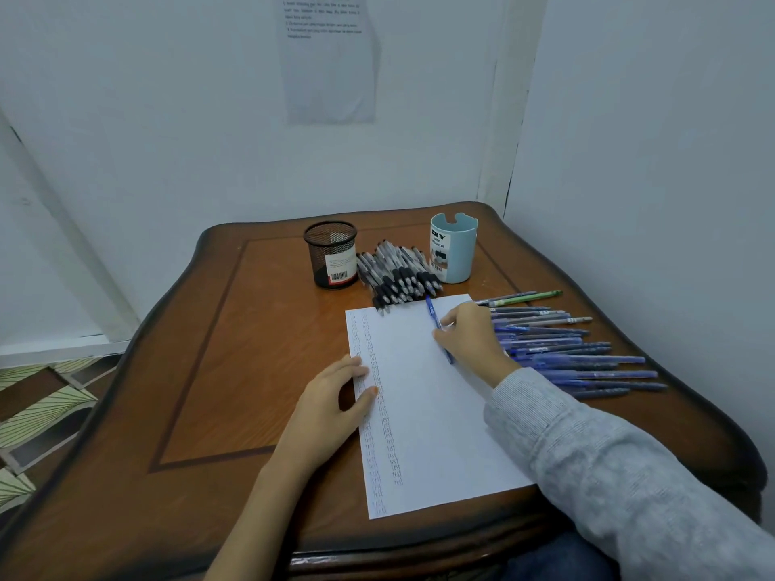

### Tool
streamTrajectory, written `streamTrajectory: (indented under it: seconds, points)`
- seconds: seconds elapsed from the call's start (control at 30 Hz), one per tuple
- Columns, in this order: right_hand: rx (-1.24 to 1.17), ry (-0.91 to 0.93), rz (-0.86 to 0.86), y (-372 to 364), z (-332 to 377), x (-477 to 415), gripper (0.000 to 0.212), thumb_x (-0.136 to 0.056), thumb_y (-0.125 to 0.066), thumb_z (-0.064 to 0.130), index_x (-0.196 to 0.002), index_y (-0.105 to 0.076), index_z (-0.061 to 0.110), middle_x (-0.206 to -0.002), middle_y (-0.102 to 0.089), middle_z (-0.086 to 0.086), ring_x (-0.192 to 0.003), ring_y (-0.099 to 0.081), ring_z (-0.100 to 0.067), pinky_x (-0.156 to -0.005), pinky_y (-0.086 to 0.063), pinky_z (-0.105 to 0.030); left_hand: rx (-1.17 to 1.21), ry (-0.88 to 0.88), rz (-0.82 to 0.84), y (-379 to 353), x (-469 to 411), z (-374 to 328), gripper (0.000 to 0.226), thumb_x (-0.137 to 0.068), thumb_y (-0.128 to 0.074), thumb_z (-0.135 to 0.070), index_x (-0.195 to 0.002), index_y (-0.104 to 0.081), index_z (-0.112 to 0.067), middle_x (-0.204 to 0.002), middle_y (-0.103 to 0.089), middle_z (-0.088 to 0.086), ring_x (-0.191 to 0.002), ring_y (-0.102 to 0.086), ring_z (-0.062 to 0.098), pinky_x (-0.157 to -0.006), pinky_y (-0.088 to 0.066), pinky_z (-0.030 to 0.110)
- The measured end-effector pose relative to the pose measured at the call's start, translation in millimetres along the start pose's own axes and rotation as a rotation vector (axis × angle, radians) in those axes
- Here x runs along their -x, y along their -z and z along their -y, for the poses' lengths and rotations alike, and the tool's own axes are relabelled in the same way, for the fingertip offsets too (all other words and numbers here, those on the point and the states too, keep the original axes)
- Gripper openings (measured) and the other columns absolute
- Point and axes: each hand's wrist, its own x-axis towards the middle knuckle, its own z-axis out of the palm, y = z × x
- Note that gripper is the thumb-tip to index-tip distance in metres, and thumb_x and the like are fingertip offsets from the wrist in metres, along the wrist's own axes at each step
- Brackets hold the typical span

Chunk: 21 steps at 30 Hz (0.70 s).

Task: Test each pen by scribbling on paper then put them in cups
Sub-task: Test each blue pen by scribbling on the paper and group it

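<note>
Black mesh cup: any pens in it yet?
Looks empty: nothing rises above the rim of the black mesh cup, and only its label shows through the mesh.

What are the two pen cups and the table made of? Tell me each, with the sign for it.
Black mesh cup: looks like metal wire mesh, matt black; its fine grid is see-through.
Light blue cup: probably plastic, smooth and matt, with a moulded notched rim.
Table: seems wood, glossy brown varnish, visible grain and a dark border line.
</note>
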Motion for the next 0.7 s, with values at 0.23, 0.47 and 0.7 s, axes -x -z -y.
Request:
streamTrajectory:
  seconds: [0.23, 0.47, 0.7]
  points:
    - [-0.013, 0.032, 0.009, 9, -3, -9, 0.026, -0.088, -0.068, 0.019, -0.106, -0.067, 0.000, -0.102, -0.066, -0.012, -0.090, -0.060, -0.022, -0.080, -0.046, -0.028, 0.013, -0.004, -0.004, -1, -1, 2, 0.039, -0.092, -0.061, -0.032, -0.128, -0.059, -0.018, -0.144, -0.046, -0.008, -0.135, -0.037, 0.004, -0.109, -0.027, 0.021]
    - [0.067, 0.088, -0.009, 57, -27, -48, 0.015, -0.091, -0.063, 0.011, -0.102, -0.072, 0.007, -0.112, -0.068, -0.010, -0.097, -0.061, -0.021, -0.092, -0.047, -0.032, 0.000, -0.009, 0.003, -3, -2, 4, 0.042, -0.091, -0.060, -0.037, -0.130, -0.057, -0.022, -0.144, -0.044, -0.013, -0.135, -0.033, 0.000, -0.107, -0.024, 0.016]
    - [0.394, 0.239, 0.212, 61, -35, -68, 0.026, -0.090, -0.063, 0.020, -0.115, -0.070, 0.015, -0.117, -0.065, -0.005, -0.110, -0.049, -0.021, -0.100, -0.043, -0.040, 0.021, -0.019, -0.015, -3, -4, 5, 0.039, -0.089, -0.064, -0.036, -0.125, -0.060, -0.023, -0.140, -0.048, -0.013, -0.130, -0.035, -0.005, -0.106, -0.026, 0.015]
